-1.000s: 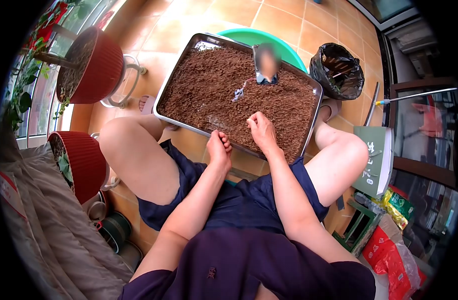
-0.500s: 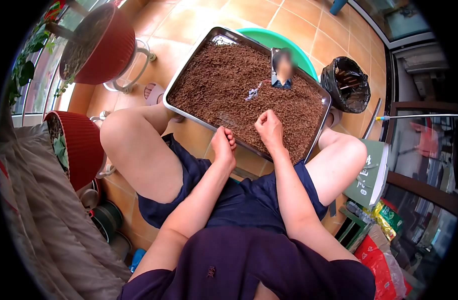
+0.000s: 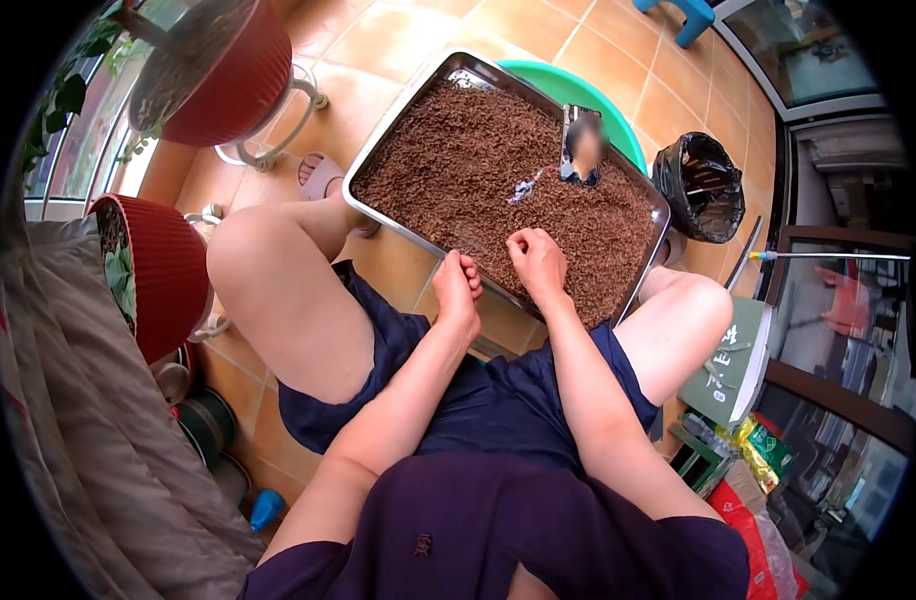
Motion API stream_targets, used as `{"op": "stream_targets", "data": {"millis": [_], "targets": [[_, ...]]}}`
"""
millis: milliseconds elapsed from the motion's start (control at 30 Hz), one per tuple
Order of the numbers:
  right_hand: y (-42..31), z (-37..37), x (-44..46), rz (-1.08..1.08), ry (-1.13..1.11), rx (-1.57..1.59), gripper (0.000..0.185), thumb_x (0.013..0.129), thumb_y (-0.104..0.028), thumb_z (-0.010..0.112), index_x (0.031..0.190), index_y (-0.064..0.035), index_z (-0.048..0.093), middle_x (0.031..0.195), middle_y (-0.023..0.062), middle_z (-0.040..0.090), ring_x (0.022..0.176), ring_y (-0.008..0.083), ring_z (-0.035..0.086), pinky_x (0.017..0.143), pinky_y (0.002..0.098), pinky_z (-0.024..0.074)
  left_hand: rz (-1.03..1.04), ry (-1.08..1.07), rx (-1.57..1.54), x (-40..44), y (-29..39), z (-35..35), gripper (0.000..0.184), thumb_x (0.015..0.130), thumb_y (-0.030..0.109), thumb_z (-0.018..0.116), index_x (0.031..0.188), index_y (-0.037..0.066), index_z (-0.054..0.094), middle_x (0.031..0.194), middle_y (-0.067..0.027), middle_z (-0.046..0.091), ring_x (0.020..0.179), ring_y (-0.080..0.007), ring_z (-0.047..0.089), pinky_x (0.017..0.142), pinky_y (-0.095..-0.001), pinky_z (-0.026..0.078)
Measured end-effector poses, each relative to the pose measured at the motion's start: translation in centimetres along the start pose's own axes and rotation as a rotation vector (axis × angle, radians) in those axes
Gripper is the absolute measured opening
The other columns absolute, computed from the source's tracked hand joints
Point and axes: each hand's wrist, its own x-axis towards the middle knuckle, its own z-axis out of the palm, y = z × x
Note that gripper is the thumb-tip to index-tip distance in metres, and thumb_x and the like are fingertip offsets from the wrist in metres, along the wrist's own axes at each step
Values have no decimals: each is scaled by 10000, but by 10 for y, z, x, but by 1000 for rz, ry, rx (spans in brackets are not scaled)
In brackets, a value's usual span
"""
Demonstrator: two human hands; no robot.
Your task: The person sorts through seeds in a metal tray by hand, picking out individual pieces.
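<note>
Crumbs of dark brown, soil-like material [image 3: 458, 150] fill the shallow metal tray [image 3: 390, 219] that I watch from far off through the head view; the tray lies aslant beyond the person's knees, with a green basin [image 3: 590, 92] showing past its far edge. My right hand [image 3: 540, 265] is over the near part of the material, fingers bent in toward the thumb; I cannot tell whether the tips pinch anything or touch the crumbs. My left hand [image 3: 458, 285] is at the near rim, fingers curled inward; whether something sits inside them, I cannot tell. A pale scrap [image 3: 523, 190] and a dark-edged flat thing [image 3: 580, 172], partly blurred, lie on the material farther off, clear of both hands.

To handle this well, I would judge, the right fingertips want a light, shallow touch, so the crumbs part instead of packing; the left is best kept low by the rim, cupped, without leaning on it; slow, small movements should keep loose bits inside the tray.
</note>
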Motion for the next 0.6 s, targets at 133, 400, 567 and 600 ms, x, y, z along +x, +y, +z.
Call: {"op": "stream_targets", "data": {"millis": [133, 400, 567, 600], "targets": [[3, -16, 1, 393, -210, 559, 127, 908, -203, 688, 935, -81, 709, 884, 58, 733, 651, 110, 658, 494, 277, 453, -11, -1, 16, -4, -1, 4, 235, 994, 288, 473, 824, 126, 483, 673, 31, 479, 510, -69, 402, 448, -226, 305], [11, -39, -6, 554, -357, 1133, 200, 984, -247, 619, 1060, -62, 625, 929, 44, 703, 682, 73, 621, 507, 194, 436, -28, -16, 48, -3, -8, 7, 238, 995, 299, 481, 839, 120, 507, 684, 26, 500, 516, -78, 411, 462, -228, 322], [19, -41, -12, 547, -386, 1213, 201, 982, -252, 625, 1033, -58, 625, 885, 28, 687, 675, 71, 616, 523, 196, 454, -55, -50, 59, 2, -14, 4, 246, 997, 305, 489, 859, 107, 534, 703, 22, 517, 549, -83, 435, 494, -230, 353], [19, -42, -12, 538, -389, 1213, 199, 980, -249, 628, 1034, -57, 627, 894, 31, 691, 677, 68, 617, 528, 194, 457, -62, -56, 58, 2, -14, 4, 250, 998, 308, 492, 865, 103, 542, 707, 22, 521, 557, -84, 441, 503, -231, 361]]}}
